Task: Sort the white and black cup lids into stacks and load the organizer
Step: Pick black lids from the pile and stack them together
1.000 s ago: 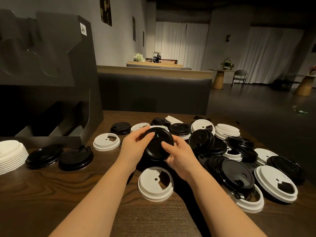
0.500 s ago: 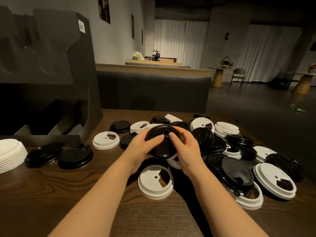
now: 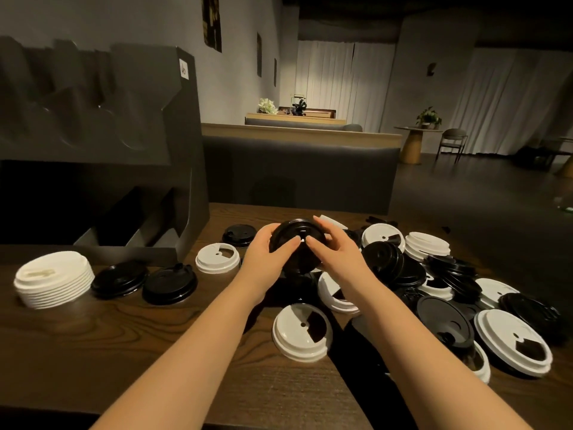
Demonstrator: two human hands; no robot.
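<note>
Both hands lift one black lid over the loose pile

The left hand (image 3: 269,248) and right hand (image 3: 333,252) pinch a black lid (image 3: 297,243) tilted above the bench (image 3: 124,352) middle; thumbs meet on its face; it may slip and scatter the heaped lids (image 3: 434,274) near the right edge.
</note>
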